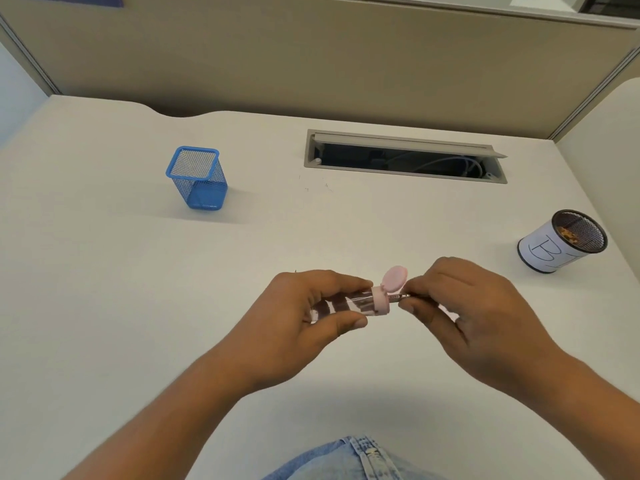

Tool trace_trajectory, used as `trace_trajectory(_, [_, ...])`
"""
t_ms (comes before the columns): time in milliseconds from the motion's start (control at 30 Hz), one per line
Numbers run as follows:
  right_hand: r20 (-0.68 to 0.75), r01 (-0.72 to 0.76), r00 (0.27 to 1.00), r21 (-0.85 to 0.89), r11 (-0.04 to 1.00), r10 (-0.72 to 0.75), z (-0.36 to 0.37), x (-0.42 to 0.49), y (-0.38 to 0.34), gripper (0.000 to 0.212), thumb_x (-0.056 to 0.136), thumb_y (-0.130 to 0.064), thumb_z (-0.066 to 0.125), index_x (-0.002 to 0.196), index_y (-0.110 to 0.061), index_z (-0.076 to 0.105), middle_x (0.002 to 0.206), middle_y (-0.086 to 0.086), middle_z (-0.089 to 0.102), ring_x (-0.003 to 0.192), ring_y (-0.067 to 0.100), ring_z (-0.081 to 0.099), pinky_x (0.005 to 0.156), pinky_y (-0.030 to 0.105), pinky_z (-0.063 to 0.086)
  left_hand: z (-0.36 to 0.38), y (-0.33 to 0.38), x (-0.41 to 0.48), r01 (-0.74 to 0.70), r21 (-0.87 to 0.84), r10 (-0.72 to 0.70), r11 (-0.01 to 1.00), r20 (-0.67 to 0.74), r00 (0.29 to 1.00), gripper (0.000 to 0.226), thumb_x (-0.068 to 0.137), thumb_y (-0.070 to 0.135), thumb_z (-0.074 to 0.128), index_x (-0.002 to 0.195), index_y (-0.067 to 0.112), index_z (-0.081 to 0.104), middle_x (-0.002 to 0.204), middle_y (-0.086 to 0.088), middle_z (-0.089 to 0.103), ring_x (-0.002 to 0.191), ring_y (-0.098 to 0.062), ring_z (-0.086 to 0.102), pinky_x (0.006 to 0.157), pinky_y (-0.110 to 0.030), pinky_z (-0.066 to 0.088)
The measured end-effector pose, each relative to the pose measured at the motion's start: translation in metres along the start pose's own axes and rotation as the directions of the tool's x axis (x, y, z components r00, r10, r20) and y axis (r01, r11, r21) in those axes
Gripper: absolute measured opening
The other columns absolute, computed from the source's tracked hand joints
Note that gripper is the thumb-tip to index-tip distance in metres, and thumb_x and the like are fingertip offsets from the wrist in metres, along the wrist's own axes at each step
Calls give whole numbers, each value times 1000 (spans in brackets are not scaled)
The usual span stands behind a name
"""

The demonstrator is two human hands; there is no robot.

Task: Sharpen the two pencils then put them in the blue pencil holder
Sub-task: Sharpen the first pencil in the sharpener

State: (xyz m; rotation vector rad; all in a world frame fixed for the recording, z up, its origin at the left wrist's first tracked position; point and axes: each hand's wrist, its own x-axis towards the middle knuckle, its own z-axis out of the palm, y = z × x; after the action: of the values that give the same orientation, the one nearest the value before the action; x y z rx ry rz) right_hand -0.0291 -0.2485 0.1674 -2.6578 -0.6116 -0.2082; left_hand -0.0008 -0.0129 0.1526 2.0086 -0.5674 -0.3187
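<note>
One pencil (pixel 398 297) in right hand's (pixel 464 306) pinch, one sharpener (pixel 349 304) in left hand's (pixel 304 313) grip.

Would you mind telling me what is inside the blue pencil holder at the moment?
The blue pencil holder looks empty: only mesh shows through its open top, with no pencil standing in it. One pencil is in the sharpener; the hands cover most of it.

One marking can be read — a large hand-drawn letter "B" in dark ink on the white paper label (pixel 547 252) wrapped around the black mesh cup (pixel 562 240) at the right of the surface (pixel 104 271). More strokes follow the "B" but curve out of sight. The pencil (pixel 398 297) bears tiny print — illegible.
</note>
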Motion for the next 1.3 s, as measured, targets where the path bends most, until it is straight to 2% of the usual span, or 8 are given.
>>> trace_trajectory(200, [22,-55,998,135,989,52,1,2,-11,26,98,-36,50,74,-34,59,58,-18,38,54,5,35,51,15,27,4,-2,-1,-79,35,82,996,-81,993,30,87,24,71,115,33,68,95,21,70,85,-5,61,73,-13,46])
trace_trajectory(400, [532,-685,727,516,514,434,0,7,-16,46,84,-56,59,68,-14,66,59,5,22,59,23,17,54,29,16,5,-2,-1,-130,195,140,972,-39,989,30,86,24,67,116,29,67,99,37,57,91,10,56,79,-4,38])
trace_trajectory(600, [253,-398,916,481,781,311,-3,3,-11,5,93,-28,63,88,-28,63,63,-4,54,54,13,42,49,27,37,-1,0,1,17,46,-16,999,-20,1000,30,85,26,72,113,37,69,90,18,71,82,-5,61,71,-10,46])
trace_trajectory(700, [36,-43,999,125,991,39,-4,3,-3,12,95,-27,56,94,-21,67,73,-15,55,64,10,47,56,25,41,-1,1,0,69,-68,-71,995,-26,997,30,84,24,74,110,38,69,92,17,73,82,-6,65,72,-14,51])
trace_trajectory(833, [-56,100,993,-92,991,-106,1,3,1,28,95,-26,52,87,-8,72,64,1,53,57,22,44,48,33,37,-1,3,1,48,-90,-51,995,-29,998,31,83,23,74,110,38,70,93,22,72,83,-6,64,71,-9,48])
trace_trajectory(967, [88,-142,988,247,959,124,1,5,-12,33,99,-42,50,67,-34,57,54,-16,39,51,6,34,50,15,26,2,-2,0,-36,18,38,999,-94,995,32,84,23,74,112,36,69,89,26,68,85,-3,61,72,-12,46])
trace_trajectory(1133, [571,-722,691,518,459,444,-5,12,-14,43,81,-55,63,63,-15,65,52,-5,26,56,22,17,52,28,16,6,-4,0,-104,166,117,981,-74,990,33,85,23,70,116,32,67,99,27,64,92,2,60,80,-8,42])
trace_trajectory(1300, [291,-390,912,404,827,289,-2,6,-8,20,92,-46,58,86,-27,63,61,-2,51,53,10,37,49,20,32,5,-4,1,18,49,-15,999,-47,999,30,85,27,72,112,38,68,91,21,71,87,-7,62,74,-12,47])
